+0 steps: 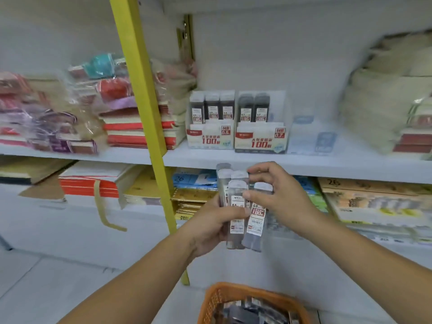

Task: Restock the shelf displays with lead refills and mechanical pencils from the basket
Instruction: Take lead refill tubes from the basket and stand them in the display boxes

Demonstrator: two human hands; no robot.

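Lead refills: a bundle of clear cases [236, 206] is held upright just below the shelf edge [233, 160], with the labels facing out, probably so the 0.5 marking can be checked.
Left hand [210, 223]: curled round the bundle's lower half, serving as the reserve.
Right hand [278, 197]: thumb and forefinger pinch one case near its cap, likely to separate it.
Displays: HB 0.5 box [210, 136] shows three cases and HB 0.7 box [260, 139] shows two.
Basket [215, 298]: below, still stocked.

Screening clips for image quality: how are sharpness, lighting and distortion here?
Head view: soft throughout, blur heaviest on the wrapped stacks at the left edge; labels on the lead refill cases are partly readable; even light, no hard shadows; yellow post leans, likely lens distortion.
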